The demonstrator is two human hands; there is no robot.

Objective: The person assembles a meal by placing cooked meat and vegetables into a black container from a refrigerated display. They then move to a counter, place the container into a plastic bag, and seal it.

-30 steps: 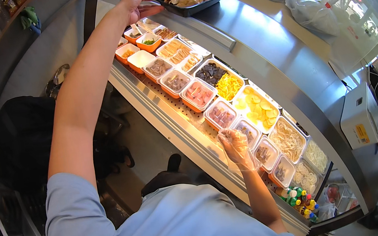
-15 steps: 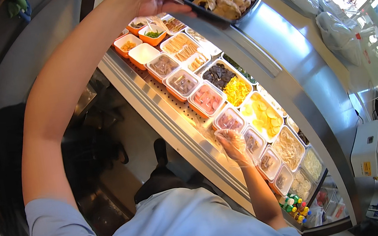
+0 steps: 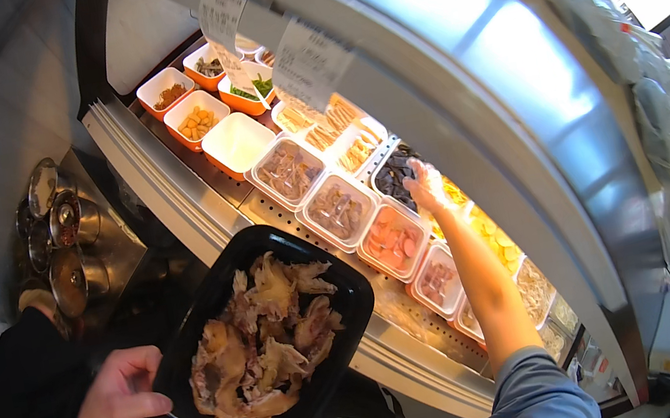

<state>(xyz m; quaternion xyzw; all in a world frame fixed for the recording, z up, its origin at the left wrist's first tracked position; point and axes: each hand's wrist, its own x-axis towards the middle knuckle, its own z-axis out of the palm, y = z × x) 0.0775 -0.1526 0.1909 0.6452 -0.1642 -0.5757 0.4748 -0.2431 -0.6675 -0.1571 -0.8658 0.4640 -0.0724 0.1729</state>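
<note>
Meat pieces [image 3: 277,367] are carried in a black tray [image 3: 355,303], which is held toward 7 o'clock, clear of the worktop [image 3: 405,308]. Its rim is pinched near 8 o'clock by the bare left hand [image 3: 122,395], thumb uppermost; the tray is probably brought close to the body so that its load is kept steady. The gloved right hand [image 3: 427,185] is stretched toward 3 o'clock over dark pieces [image 3: 392,182], its fingers bent down at them; whether anything is pinched cannot be told. A glove is presumably worn on this side because food is touched with it. Lidded containers [image 3: 341,210] are lined along the near edge, perhaps so that they are easily reached. Half a second earlier, the tray was held out toward 1 o'clock by the far ledge [image 3: 457,91], and the right hand was kept beside the lidded row, toward 4 o'clock.
</note>
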